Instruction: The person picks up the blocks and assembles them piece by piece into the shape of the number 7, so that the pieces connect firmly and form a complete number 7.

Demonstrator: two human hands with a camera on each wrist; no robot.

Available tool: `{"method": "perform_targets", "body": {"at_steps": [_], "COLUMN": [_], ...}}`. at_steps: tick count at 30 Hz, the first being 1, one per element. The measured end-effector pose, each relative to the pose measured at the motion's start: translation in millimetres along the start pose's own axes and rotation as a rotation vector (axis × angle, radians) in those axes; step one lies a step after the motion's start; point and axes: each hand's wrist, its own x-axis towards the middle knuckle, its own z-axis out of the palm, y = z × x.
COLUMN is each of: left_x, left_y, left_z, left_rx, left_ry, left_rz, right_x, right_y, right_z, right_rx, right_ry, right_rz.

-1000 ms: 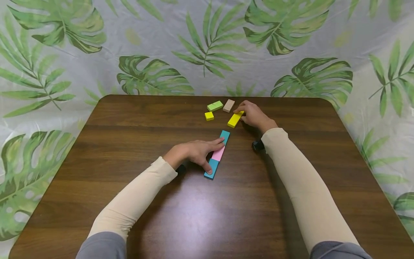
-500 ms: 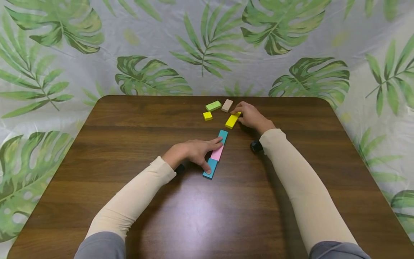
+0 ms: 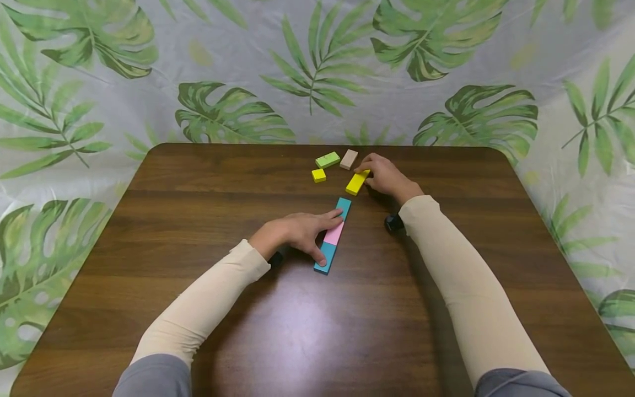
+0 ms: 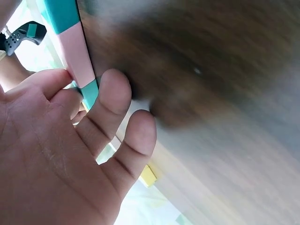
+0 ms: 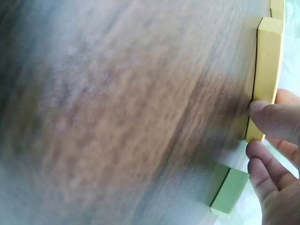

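Your left hand, fingers spread apart, rests on the teal-and-pink row (three blocks, end to end); just past its far end, the long yellow block lies on the table, pinched in your right hand.

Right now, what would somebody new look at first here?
Probably the blue-pink-blue row of rectangular blocks near the middle of the brown wooden table, touched by the left hand. Next, the long yellow rectangular block farther back, pinched by the right hand. Behind hangs a pale, leaf-printed backdrop.
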Motion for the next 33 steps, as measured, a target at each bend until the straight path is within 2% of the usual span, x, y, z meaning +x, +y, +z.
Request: {"method": "perform_targets", "body": {"at_steps": [14,21,33], "left_x": [0.5,0.8,-0.2], "left_y": [2.9,1.8,1.9], "left_z": [-1.2,-1.1,-1.0], "left_rx": [0.003,-0.002,-0.002], "left_ry": [-0.013,-0.009,0.008], "left_rz": [-0.007,-0.007,0.001], "right_x": [-2.5,-4.5,-7.3], "right_y": [-4,-11,-14], "right_z": [1,4,5], "right_rx": [0.008,0.016,0.023], "right_ry": [-0.002,-0.017,-0.041], "right_rz": [-0.033,-0.075,-0.086]}}
